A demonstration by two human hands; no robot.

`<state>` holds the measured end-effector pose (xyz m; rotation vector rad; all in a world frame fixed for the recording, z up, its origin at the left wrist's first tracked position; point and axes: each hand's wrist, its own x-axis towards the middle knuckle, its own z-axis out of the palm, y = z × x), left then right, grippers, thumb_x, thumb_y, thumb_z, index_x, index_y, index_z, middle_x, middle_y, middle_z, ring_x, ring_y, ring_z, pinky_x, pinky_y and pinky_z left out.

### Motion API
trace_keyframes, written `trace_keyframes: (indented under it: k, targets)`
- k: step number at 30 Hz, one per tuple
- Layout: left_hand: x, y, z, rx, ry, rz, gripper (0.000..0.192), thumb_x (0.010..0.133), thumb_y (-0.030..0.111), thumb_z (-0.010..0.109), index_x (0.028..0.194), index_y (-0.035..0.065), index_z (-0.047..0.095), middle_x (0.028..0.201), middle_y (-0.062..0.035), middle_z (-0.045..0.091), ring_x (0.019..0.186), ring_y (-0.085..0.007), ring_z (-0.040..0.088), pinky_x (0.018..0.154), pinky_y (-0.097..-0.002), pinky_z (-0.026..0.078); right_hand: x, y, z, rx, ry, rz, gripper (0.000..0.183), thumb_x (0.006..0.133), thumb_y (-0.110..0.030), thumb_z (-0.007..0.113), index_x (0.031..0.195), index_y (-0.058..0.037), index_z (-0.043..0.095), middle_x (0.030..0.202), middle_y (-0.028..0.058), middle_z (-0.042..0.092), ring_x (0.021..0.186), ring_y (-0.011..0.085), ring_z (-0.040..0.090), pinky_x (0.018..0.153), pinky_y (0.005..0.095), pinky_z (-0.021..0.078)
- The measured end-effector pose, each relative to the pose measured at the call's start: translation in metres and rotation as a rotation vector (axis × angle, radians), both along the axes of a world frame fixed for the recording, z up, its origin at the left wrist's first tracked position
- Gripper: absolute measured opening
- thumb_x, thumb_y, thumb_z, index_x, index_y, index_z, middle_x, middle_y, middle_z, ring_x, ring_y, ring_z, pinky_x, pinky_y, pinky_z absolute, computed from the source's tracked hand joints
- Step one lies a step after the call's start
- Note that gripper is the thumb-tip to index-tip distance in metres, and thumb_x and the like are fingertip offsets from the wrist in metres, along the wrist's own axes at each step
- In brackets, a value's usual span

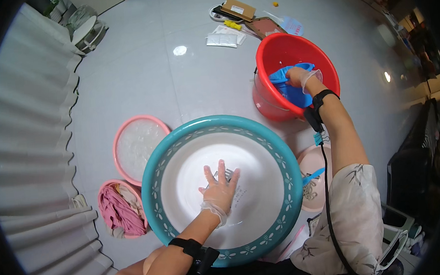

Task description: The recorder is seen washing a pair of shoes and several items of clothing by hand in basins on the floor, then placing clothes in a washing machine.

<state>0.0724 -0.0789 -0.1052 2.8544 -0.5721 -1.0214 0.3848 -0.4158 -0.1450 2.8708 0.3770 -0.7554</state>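
Note:
My left hand [219,194], in a clear disposable glove, is spread over the white inside of a large teal-rimmed plastic basin [219,121]. No object is in it, and whether the palm presses on the basin's floor is hard to tell. My right hand [298,76], also gloved, reaches into a red plastic bucket [272,104] at the upper right. Its fingers grip a blue item [296,95], which looks like plastic, inside the bucket. Part of that item is hidden behind the hand and the bucket's rim.
Left of the basin are a pink-rimmed tub of water [141,142] and a pink basket of clothes [122,211]. At right, a pale pink basin [316,203] holds a blue-handled tool [315,176]. Boxes [238,9] and packets lie beyond; a curtain [34,130] hangs left.

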Motion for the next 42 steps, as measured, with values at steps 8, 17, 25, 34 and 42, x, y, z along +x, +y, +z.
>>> trace_keyframes:
  k: [8, 17, 25, 34, 42]
  targets:
    - [0.003, -0.003, 0.003, -0.047, -0.011, 0.027, 0.104, 0.054, 0.009, 0.077, 0.142, 0.0239, 0.024, 0.149, -0.0257, 0.007, 0.127, -0.0615, 0.014, 0.079, -0.0622, 0.049, 0.001, -0.015, -0.032, 0.05, 0.059, 0.063, 0.035, 0.067, -0.018, 0.075, 0.098, -0.0047, 0.066, 0.102, 0.0193, 0.064, 0.096, 0.0351, 0.061, 0.082, 0.0405, 0.0487]
    - [0.006, -0.002, 0.011, -0.004, 0.013, -0.023, 0.108, 0.052, 0.015, 0.08, 0.143, 0.0224, 0.023, 0.148, -0.0274, 0.005, 0.126, -0.0624, 0.015, 0.078, -0.0604, 0.051, -0.035, -0.019, -0.036, 0.207, -0.124, -0.062, 0.035, 0.062, -0.007, 0.074, 0.095, -0.0045, 0.064, 0.101, 0.0203, 0.063, 0.098, 0.0366, 0.059, 0.085, 0.0415, 0.0477]
    - [0.003, -0.003, 0.016, 0.012, 0.043, -0.006, 0.113, 0.051, 0.016, 0.082, 0.145, 0.022, 0.019, 0.149, -0.0255, 0.003, 0.129, -0.0601, 0.013, 0.082, -0.0612, 0.049, -0.08, -0.006, 0.0, 0.349, -0.406, -0.163, 0.03, 0.066, -0.006, 0.074, 0.093, -0.0023, 0.061, 0.101, 0.0207, 0.06, 0.1, 0.0387, 0.056, 0.089, 0.0432, 0.045]
    - [-0.005, -0.003, 0.017, 0.06, -0.009, -0.038, 0.117, 0.05, 0.021, 0.085, 0.145, 0.0231, 0.017, 0.15, -0.0235, -0.001, 0.13, -0.0579, 0.01, 0.085, -0.0568, 0.049, -0.104, -0.014, 0.075, 0.438, -0.762, 0.065, 0.027, 0.063, -0.004, 0.074, 0.083, -0.0014, 0.057, 0.086, 0.0176, 0.059, 0.086, 0.0377, 0.056, 0.076, 0.0454, 0.0447]
    - [-0.01, 0.0, 0.008, 0.023, -0.038, 0.03, 0.124, 0.045, 0.02, 0.088, 0.146, 0.0273, 0.015, 0.152, -0.0192, -0.004, 0.133, -0.0547, 0.007, 0.088, -0.0636, 0.045, -0.174, -0.001, 0.207, 0.46, -0.895, 0.186, 0.03, 0.061, -0.003, 0.075, 0.078, -0.0021, 0.052, 0.076, 0.0137, 0.054, 0.076, 0.035, 0.053, 0.067, 0.043, 0.0417]
